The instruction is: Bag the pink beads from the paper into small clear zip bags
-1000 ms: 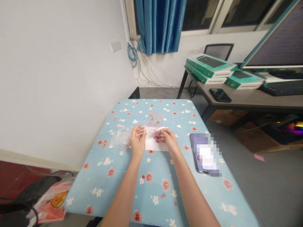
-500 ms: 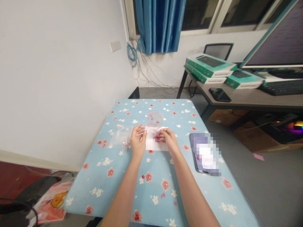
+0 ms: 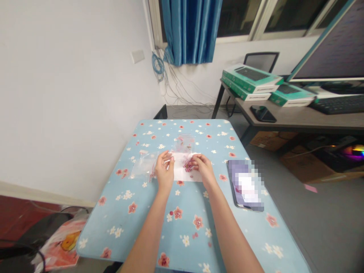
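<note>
Beyond pink pieces (image 3: 187,167), blurred box lettering (image 3: 264,90).

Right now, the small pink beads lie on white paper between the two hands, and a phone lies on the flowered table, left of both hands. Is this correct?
Not quite: the head view shows that phone on the flowered table, but to the right of the right hand. The rest is correct.

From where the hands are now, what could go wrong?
The small pink pieces look loose on the white sheet, right by the right hand; a nudge might scatter them. Any reaching the tablecloth could be hard to spot among its reddish printed flowers. The left hand is close beside a clear bag and might drag it.
</note>
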`<state>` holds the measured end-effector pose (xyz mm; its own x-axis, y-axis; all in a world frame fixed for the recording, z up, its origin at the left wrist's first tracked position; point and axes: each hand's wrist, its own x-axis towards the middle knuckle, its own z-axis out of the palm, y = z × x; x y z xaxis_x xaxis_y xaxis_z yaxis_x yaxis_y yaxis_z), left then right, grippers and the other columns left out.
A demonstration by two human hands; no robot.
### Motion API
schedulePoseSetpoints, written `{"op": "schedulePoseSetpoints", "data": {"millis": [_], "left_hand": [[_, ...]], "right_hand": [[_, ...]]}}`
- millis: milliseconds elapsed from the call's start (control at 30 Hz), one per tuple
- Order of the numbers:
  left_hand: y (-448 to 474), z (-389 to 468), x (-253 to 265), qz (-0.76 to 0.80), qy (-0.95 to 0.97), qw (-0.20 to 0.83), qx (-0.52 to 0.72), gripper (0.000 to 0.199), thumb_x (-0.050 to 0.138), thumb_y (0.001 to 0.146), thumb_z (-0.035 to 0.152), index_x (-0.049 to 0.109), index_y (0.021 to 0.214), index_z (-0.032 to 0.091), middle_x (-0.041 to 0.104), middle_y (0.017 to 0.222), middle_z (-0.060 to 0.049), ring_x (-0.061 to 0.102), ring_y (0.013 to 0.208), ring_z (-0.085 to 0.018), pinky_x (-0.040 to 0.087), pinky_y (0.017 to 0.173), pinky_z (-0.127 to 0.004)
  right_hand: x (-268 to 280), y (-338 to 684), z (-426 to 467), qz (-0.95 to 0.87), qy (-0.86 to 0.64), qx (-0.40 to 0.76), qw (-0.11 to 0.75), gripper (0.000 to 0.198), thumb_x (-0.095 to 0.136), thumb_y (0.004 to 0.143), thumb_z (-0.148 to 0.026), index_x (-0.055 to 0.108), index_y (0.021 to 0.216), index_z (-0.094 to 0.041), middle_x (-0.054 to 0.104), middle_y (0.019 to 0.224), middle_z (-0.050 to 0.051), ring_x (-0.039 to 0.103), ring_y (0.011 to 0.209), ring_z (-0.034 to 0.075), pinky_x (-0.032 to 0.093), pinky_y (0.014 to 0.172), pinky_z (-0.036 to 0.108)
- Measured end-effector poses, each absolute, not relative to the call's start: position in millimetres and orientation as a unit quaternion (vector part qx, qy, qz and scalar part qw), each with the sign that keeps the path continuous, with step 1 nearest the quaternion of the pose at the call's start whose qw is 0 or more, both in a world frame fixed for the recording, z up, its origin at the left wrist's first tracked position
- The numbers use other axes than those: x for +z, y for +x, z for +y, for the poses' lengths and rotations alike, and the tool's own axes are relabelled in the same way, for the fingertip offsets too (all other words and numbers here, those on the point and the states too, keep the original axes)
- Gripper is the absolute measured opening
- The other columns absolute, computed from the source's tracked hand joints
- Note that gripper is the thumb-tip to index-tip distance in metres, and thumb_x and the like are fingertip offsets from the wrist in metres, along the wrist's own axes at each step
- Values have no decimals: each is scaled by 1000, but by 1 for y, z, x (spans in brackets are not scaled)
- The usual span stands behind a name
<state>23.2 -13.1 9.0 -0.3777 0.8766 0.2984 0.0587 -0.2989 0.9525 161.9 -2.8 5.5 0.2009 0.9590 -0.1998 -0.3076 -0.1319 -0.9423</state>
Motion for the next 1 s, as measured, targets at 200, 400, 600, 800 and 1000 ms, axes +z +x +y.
{"op": "schedulePoseSetpoints", "data": {"millis": [200, 400, 600, 800, 1000], "left_hand": [[21, -12, 10, 509, 441, 299, 677, 31, 63, 76, 29, 54, 104, 19, 61, 93, -7, 62, 86, -15, 52, 70, -25], [18, -10, 6, 514, 417, 291, 691, 33, 64, 75, 30, 54, 105, 19, 61, 95, -7, 61, 91, -16, 52, 73, -26], [16, -9, 4, 513, 416, 288, 693, 32, 63, 76, 31, 54, 105, 19, 61, 96, -7, 61, 92, -16, 53, 75, -27], [18, -11, 10, 502, 405, 296, 704, 32, 64, 75, 30, 54, 103, 19, 60, 95, -7, 61, 91, -16, 53, 74, -27], [-10, -18, 37, 476, 353, 256, 764, 36, 68, 70, 22, 53, 103, 19, 59, 90, -4, 61, 82, -12, 53, 69, -23]], "right_hand": [[13, 169, -5, -311, -509, 524, 608, 24, 65, 64, -38, 58, 77, -19, 65, 75, 2, 60, 63, 14, 41, 45, 20], [18, 162, -22, -346, -535, 408, 654, 21, 57, 74, -39, 55, 85, -21, 59, 75, -1, 53, 58, 11, 40, 48, 21], [14, 141, -44, -529, -575, 255, 570, 18, 52, 81, -35, 58, 93, -24, 61, 84, 2, 50, 62, 14, 41, 64, 27], [17, 135, -43, -610, -560, 183, 530, 18, 44, 86, -32, 58, 94, -22, 62, 81, 3, 52, 62, 14, 41, 66, 27], [40, 174, -52, -629, -600, 203, 451, 19, 46, 86, -35, 56, 93, -21, 61, 76, 0, 54, 59, 12, 39, 58, 25]]}}
